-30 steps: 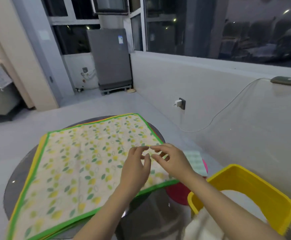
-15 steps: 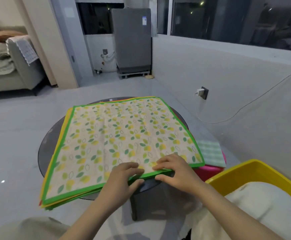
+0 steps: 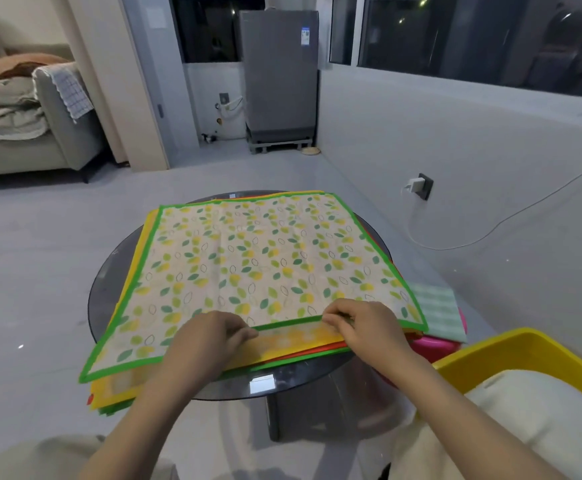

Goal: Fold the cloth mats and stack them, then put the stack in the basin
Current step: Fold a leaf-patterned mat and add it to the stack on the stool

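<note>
No legible writing; left hand (image 3: 209,336) and right hand (image 3: 362,323) pinch the leaf-print mat (image 3: 258,261) near edge, lifted between their fingertips.

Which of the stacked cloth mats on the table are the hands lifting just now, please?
The top one: the green-bordered leaf-print mat. The left hand and right hand pinch its near edge, raised off the yellow mat beneath.

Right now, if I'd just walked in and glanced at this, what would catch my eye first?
Probably the leaf-print mat with the green border, spread on top of a pile of bright mats on the round dark glass table. Next, the left hand and right hand pinching its near edge, lifted off the yellow mat beneath. At the lower right sits a bright yellow basin.
</note>
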